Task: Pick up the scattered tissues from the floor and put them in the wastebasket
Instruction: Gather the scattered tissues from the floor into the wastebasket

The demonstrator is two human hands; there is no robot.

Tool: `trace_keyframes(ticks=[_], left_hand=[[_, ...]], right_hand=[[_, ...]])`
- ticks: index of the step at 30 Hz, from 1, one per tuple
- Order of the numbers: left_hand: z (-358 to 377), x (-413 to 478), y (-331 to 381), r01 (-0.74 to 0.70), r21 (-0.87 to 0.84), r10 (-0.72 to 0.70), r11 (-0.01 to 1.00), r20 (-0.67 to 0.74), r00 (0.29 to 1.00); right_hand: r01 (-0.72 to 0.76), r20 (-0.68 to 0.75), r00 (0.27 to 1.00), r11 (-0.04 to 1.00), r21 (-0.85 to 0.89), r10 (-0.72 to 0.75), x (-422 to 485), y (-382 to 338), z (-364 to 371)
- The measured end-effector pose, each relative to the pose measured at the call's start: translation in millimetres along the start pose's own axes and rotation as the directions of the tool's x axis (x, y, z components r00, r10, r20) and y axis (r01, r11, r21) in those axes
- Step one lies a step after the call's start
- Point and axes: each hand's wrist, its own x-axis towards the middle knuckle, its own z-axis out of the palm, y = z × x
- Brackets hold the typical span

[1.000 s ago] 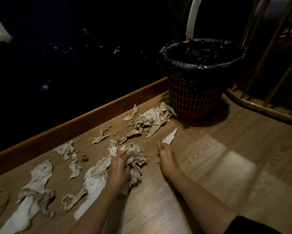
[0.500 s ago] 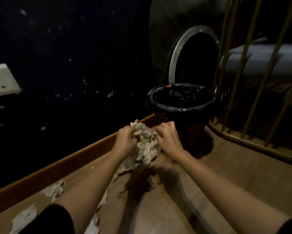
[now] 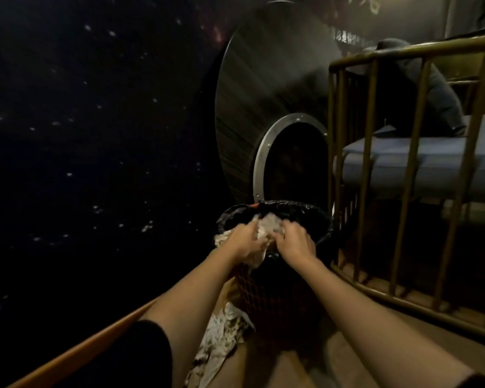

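Both hands hold one crumpled bundle of tissues (image 3: 267, 229) over the mouth of the wastebasket (image 3: 318, 219), an orange mesh basket lined with a black bag. My left hand (image 3: 242, 238) grips the bundle's left side and my right hand (image 3: 294, 242) grips its right side. Part of the bundle hangs down over the basket's near rim. More tissues (image 3: 221, 337) lie on the wooden floor beside the basket's base, under my left forearm.
A dark starry wall with an orange skirting board (image 3: 81, 351) runs along the left. Behind the basket is a round metal-rimmed opening (image 3: 291, 163). A brass railing (image 3: 403, 191) curves close along the basket's right, with a blue mattress (image 3: 420, 158) behind it.
Both hands gathered tissues off the floor, lifted the bundle and carried it forward to above the basket's opening. The view tilted up, so most floor tissues left the frame.
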Motion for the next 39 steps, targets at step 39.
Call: trace_keyframes(ticks=[39], left_hand=[[113, -539, -245, 0.676, 0.063, -0.675, 0.735, -0.033, 0.737]], right_hand=[[0.354, 0.651, 0.531, 0.84, 0.412, -0.543, -447, -135, 215]])
